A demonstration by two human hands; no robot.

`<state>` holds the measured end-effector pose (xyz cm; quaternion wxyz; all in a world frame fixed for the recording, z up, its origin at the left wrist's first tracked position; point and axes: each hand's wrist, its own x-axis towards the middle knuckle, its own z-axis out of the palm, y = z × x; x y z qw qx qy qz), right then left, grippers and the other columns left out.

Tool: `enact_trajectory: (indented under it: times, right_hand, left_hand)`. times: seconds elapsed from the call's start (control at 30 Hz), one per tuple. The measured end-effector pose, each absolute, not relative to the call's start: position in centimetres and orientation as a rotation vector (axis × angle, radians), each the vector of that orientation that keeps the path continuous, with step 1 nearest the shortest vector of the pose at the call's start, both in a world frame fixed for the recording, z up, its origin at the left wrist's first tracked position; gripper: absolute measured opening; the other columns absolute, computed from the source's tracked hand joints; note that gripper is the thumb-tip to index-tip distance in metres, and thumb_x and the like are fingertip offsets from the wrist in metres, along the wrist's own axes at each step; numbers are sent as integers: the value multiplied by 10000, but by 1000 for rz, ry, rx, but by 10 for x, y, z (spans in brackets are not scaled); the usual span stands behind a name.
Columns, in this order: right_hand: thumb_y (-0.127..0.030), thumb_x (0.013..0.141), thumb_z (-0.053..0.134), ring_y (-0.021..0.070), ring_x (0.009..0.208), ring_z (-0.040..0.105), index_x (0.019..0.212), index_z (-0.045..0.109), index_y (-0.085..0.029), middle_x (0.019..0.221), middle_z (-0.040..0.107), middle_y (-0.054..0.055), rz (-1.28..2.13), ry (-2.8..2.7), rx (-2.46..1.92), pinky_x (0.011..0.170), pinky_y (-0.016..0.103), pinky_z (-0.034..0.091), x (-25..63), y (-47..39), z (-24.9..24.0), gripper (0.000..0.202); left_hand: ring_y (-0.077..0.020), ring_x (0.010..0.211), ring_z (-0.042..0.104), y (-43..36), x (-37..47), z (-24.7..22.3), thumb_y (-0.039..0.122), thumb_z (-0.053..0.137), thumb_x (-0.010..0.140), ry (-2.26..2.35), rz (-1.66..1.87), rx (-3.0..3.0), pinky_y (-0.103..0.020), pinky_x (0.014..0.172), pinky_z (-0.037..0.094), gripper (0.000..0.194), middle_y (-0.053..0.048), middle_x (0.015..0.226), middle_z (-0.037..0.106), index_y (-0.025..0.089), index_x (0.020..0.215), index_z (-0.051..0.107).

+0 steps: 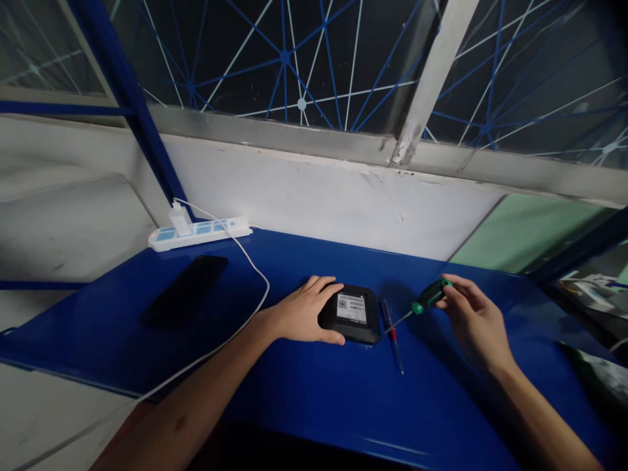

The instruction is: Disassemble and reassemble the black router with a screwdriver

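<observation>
My left hand (309, 313) grips the left side of a flat black box-shaped device (370, 327), with the thumb at its near edge and the fingers over the far one. A white printed label (352, 309) faces up on the device, which lies on the blue table. To the right, my right hand (473, 317) pinches the end of a green-and-black screwdriver (429, 297), whose metal shaft slants down left. Its tip appears close to a second, thinner screwdriver (392, 333) with a red collar, lying beside the device.
A white power strip (201, 234) with a plugged-in charger (180, 219) lies at the table's back left. Its white cable (258, 268) runs past my left arm. A dark flat object (186, 291) rests on the left of the blue table (314, 399). A dark item (596, 373) is at the right edge.
</observation>
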<state>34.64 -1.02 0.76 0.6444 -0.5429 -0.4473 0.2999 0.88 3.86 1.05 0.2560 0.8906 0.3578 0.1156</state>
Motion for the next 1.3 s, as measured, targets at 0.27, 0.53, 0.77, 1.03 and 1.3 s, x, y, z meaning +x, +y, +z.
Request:
enact_trajectory:
  times: [0.27, 0.53, 0.77, 1.03, 1.3]
  right_hand:
    - [-445, 762, 788, 109, 660, 643, 1037, 710, -239, 888, 676, -4, 601, -1028, -1254, 651, 252, 572, 346, -11, 8, 352]
    - [-434, 777, 778, 109, 647, 647, 1056, 681, -231, 829, 677, -23, 432, -1102, -1281, 682, 255, 557, 344, -14, 9, 358]
    - [-332, 779, 783, 187, 879, 723, 977, 667, -220, 944, 733, 29, 218, -1173, -1113, 795, 327, 589, 333, -25, 13, 256]
    - [-227, 774, 781, 175, 845, 719, 919, 683, -203, 904, 719, 23, 57, -1306, -1026, 775, 302, 575, 321, -37, 26, 176]
    - [-365, 740, 800, 169, 801, 671, 956, 670, -223, 922, 691, 16, 40, -1275, -1264, 760, 298, 564, 335, -64, 19, 289]
  left_hand:
    - [-409, 1430, 295, 38, 10, 11, 776, 672, 675, 975, 321, 2436, -612, 1125, 346, 1068, -121, 1568, 334, 271, 1544, 309]
    - [-398, 1424, 276, 40, 11, 12, 750, 680, 673, 968, 281, 2430, -571, 1148, 319, 1087, -123, 1565, 310, 235, 1548, 292]
    - [-414, 1417, 268, 38, 13, 13, 765, 667, 674, 983, 270, 2407, -587, 1141, 299, 1083, -130, 1576, 285, 236, 1544, 297]
    - [-400, 1410, 278, 38, 14, 11, 759, 672, 671, 972, 295, 2399, -577, 1125, 334, 1081, -133, 1560, 307, 223, 1538, 310]
    - [-401, 1407, 280, 38, 14, 10, 759, 676, 664, 969, 318, 2383, -590, 1127, 324, 1078, -126, 1558, 315, 241, 1537, 313]
